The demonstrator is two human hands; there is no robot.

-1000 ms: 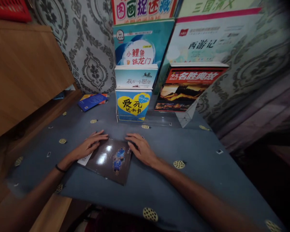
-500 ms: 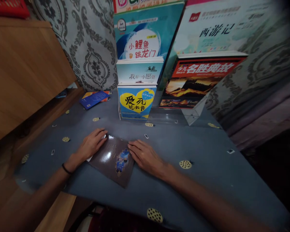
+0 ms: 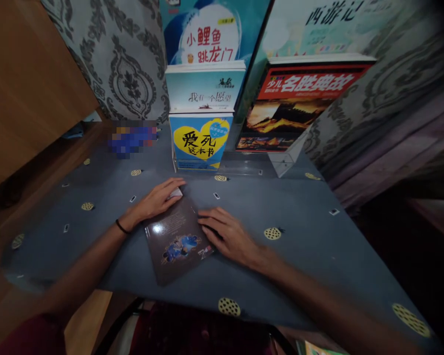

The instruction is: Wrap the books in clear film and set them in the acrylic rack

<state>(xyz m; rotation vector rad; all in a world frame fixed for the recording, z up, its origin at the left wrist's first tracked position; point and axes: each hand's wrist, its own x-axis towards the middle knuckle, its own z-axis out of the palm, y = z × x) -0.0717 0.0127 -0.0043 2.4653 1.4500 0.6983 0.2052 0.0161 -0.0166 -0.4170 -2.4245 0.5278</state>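
A thin dark brown book (image 3: 175, 229) lies flat on the cloth-covered table, with blue figures printed on its cover. My left hand (image 3: 155, 201), with a black band at the wrist, rests over its upper left corner, fingers stretched along the far edge. A white patch of the cover shows between thumb and fingers. My right hand (image 3: 229, 234) lies at the book's right edge, fingers extended and slightly bent, the fingertips touching the cover. Neither hand is closed round the book.
Behind the hands, a clear stand (image 3: 281, 162) holds several upright books, among them a blue and yellow book (image 3: 200, 143) and a red and black book (image 3: 303, 106). A blurred blue item (image 3: 133, 140) lies at the back left. A wooden cabinet (image 3: 33, 93) stands left, patterned curtains behind.
The book has turned clockwise, so its printed figures now lie nearer me. My left hand has shifted right and away along its edge; my right hand has slid slightly down its side.
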